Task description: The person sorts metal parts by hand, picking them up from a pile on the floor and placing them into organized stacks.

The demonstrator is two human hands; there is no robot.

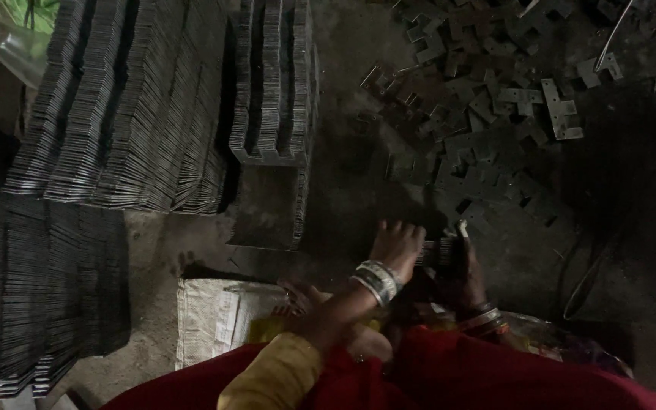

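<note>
Your left hand (396, 247) and right hand (461, 266) clamp together on a small bundle of metal plates (440, 250) held between them; loose plates (487, 152) lie just beyond your fingers, stacked rows (138, 106) far to your left

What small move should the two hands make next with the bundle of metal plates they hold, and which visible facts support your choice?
Probably square up the small bundle of plates. Both hands grip it: the left hand on one side, the right hand on the other, low over the floor. Loose plates lie scattered beyond, while neat stacked rows stand to the left, suggesting gathered plates get aligned.
</note>
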